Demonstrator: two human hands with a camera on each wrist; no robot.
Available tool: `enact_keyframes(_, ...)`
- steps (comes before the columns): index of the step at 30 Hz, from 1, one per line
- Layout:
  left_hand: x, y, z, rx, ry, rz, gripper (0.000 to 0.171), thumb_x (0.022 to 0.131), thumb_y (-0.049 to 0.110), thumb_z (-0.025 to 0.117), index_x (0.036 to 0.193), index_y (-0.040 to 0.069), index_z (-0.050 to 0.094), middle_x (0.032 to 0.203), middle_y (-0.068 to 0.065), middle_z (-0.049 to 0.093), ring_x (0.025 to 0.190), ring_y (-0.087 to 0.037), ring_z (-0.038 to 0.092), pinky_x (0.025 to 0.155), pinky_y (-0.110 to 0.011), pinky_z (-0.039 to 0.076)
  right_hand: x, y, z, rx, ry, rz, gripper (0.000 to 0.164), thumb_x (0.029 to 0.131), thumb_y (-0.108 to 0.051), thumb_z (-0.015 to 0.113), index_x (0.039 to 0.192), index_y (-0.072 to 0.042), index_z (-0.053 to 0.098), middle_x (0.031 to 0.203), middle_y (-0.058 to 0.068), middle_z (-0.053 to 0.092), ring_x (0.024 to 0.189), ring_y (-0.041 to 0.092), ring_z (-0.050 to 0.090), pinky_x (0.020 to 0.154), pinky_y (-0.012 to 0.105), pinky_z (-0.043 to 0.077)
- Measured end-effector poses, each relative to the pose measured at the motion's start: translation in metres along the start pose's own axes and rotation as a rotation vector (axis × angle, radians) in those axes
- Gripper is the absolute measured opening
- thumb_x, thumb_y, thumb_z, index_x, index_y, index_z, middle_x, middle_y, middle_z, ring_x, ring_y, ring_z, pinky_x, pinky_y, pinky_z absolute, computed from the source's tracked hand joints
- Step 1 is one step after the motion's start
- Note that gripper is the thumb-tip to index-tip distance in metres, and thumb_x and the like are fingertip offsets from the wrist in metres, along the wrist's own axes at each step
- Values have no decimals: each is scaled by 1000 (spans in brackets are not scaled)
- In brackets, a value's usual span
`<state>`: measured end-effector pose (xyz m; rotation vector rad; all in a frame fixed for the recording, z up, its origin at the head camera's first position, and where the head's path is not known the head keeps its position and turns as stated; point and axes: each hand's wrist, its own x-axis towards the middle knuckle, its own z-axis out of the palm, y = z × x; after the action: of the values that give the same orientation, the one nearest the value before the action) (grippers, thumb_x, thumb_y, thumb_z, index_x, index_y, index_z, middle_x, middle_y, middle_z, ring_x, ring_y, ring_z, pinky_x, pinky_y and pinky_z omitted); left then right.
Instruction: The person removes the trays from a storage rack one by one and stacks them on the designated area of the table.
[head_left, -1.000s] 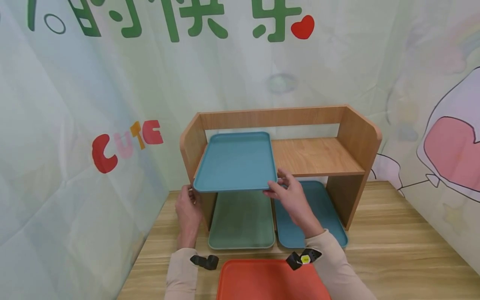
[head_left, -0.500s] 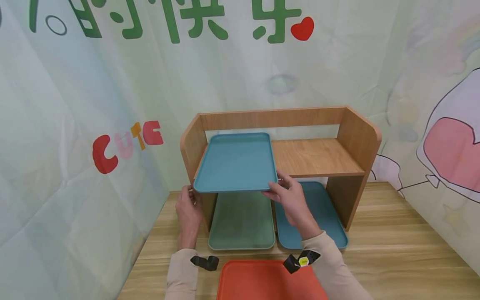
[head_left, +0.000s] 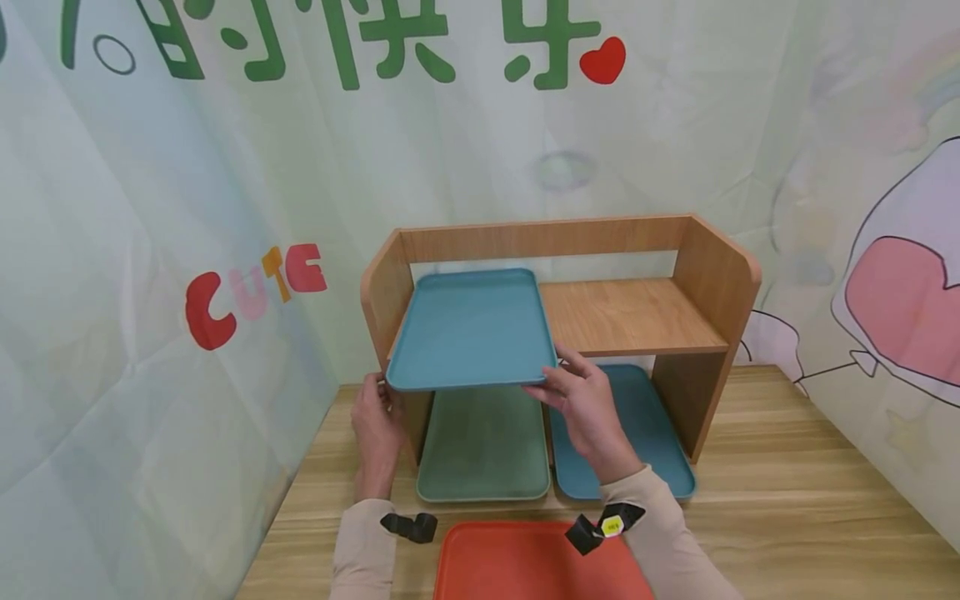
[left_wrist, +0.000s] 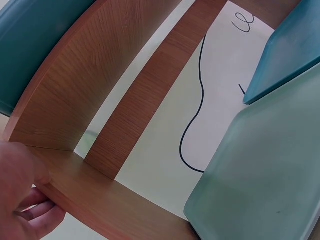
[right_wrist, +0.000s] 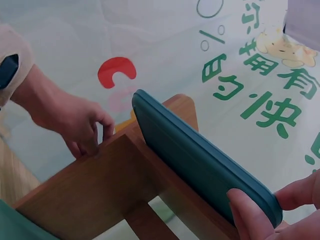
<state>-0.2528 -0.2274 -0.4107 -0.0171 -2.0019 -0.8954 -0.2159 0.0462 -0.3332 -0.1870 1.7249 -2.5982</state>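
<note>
A blue tray (head_left: pixel 472 329) lies on the upper left of a wooden desktop shelf (head_left: pixel 622 312), its front edge jutting past the board. My right hand (head_left: pixel 588 408) pinches the tray's front right corner; the right wrist view shows thumb and fingers on opposite faces of its rim (right_wrist: pixel 215 160). My left hand (head_left: pixel 377 429) grips the shelf's left side panel, with fingers curled at the panel's edge (right_wrist: pixel 105 175). Beneath the board stand a green tray (head_left: pixel 483 446) on the left and a second blue tray (head_left: pixel 630 433) on the right.
An orange-red tray (head_left: pixel 532 562) lies on the wood-grain table (head_left: pixel 810 492) in front of the shelf, partly under the right forearm. A printed curtain (head_left: pixel 247 433) hangs close behind the shelf and along both sides.
The upper blue tray has turned very slightly, its back right corner shifting left and its front right corner a little outward with my right hand. My left hand has stayed at the side panel.
</note>
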Motion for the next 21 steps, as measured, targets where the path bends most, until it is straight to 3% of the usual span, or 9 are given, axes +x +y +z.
enact_keyframes(8, 0, -3, 2, 2, 64, 118, 10, 86, -9, 55, 96, -6, 55, 79, -23, 64, 73, -38, 64, 61, -49, 53, -10, -6, -4, 121, -31, 38, 55, 96, 2, 46, 148, -6, 31, 142, 22, 41, 94, 15, 67, 89, 38, 54)
enact_keyframes(11, 0, -4, 2, -2, 72, 129, 11, 85, -9, 57, 96, -7, 56, 78, -24, 64, 72, -38, 63, 61, -49, 52, -14, -10, -8, 134, -37, 44, 54, 96, 0, 46, 148, -6, 32, 143, 21, 41, 98, 16, 67, 90, 38, 53)
enact_keyframes(17, 1, -3, 2, 5, 29, 48, 13, 86, -7, 58, 99, -6, 56, 85, -25, 65, 78, -39, 63, 67, -50, 52, -22, -14, -15, 130, -63, 55, 52, 97, 0, 45, 147, -8, 34, 147, 18, 38, 107, 20, 64, 96, 43, 49)
enact_keyframes(21, 0, -1, 2, 9, -7, -15, 14, 89, -5, 57, 102, -5, 56, 91, -25, 65, 83, -39, 64, 71, -50, 53, -27, -16, -21, 131, -77, 47, 51, 98, 0, 44, 147, -7, 34, 148, 18, 38, 107, 20, 64, 93, 40, 51)
